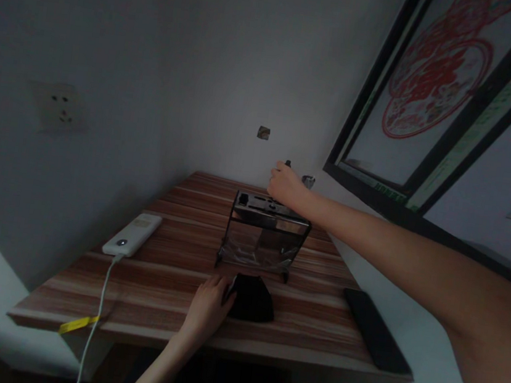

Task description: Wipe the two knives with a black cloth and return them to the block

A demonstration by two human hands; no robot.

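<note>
My left hand rests on the table with its fingers curled at the left edge of a black folded piece shaped like a face mask. A thin pale strip shows between the fingers and the black piece. Above the back right of a clear box with a black frame, my right hand is closed. A small dark tip sticks up past its knuckles, and the rest of that item is hidden. The box stands on short black legs, with a dark, slotted top panel.
On the left of the wood-grain table lies a white power bank. Its white cable, with a yellow tag, hangs over the front edge. A flat black slab lies at the right edge. Walls and a dark-framed window surround the table.
</note>
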